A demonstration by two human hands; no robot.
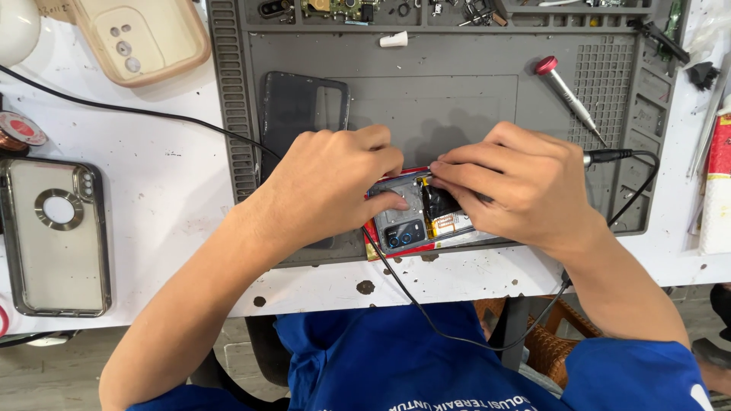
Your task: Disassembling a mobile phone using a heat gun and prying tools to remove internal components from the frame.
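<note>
Step in hand: internal work on opened smartphone point(415, 217), which lay near edge of grey repair mat point(457, 91), centre of surface.
Left hand point(327, 186) grip closed, thumb pinning phone.
Right hand point(518, 186) fingertips pinched at black component beside flex.
Next move, as judged: fine, steady pull.

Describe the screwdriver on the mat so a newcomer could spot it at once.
Start at the grey rubber work mat in the middle of the white table. On its upper right part, above the right hand, lies the slim silver screwdriver, slanting down to the right. Its round red cap sets it apart from the black tools nearby.
</note>
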